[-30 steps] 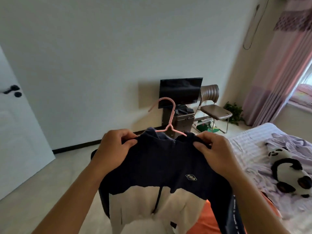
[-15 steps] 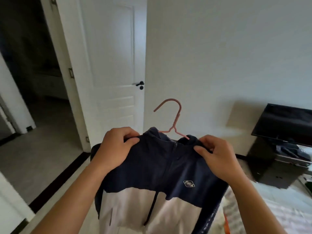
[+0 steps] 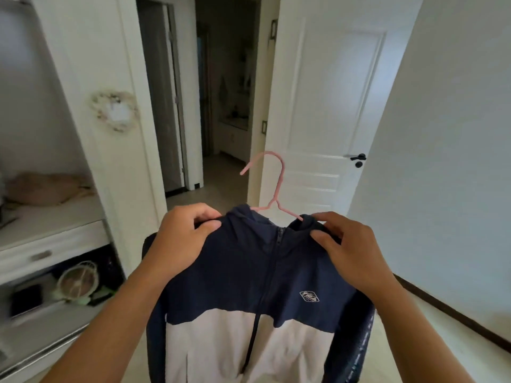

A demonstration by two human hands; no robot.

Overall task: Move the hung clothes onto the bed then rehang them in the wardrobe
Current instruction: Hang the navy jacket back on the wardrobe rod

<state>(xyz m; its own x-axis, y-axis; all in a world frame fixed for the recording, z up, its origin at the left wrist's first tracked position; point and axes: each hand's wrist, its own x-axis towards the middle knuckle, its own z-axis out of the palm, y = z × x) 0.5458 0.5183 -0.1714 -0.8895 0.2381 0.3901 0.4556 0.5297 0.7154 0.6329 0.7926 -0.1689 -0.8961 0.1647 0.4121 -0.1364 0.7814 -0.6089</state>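
1. My left hand [image 3: 184,239] grips the left shoulder of the jacket [image 3: 249,277], fingers curled over the top edge and thumb pressed on the front.
2. My right hand [image 3: 349,250] pinches the right shoulder beside the collar, fingers folded round the cloth.
3. The jacket hangs between my hands in front of me, navy above and white below, zipper running down the middle and a small badge on the chest.
4. It sits on a pink hanger [image 3: 272,186], whose hook rises above the collar and points left.
5. To my left stands the open wardrobe [image 3: 55,233], with a beige bundle [image 3: 44,187] on its shelf, a drawer beneath, and a small fan [image 3: 78,281] lower down.
6. Ahead is a dark doorway; a white door [image 3: 329,106] with a black handle [image 3: 358,157] stands open to its right.
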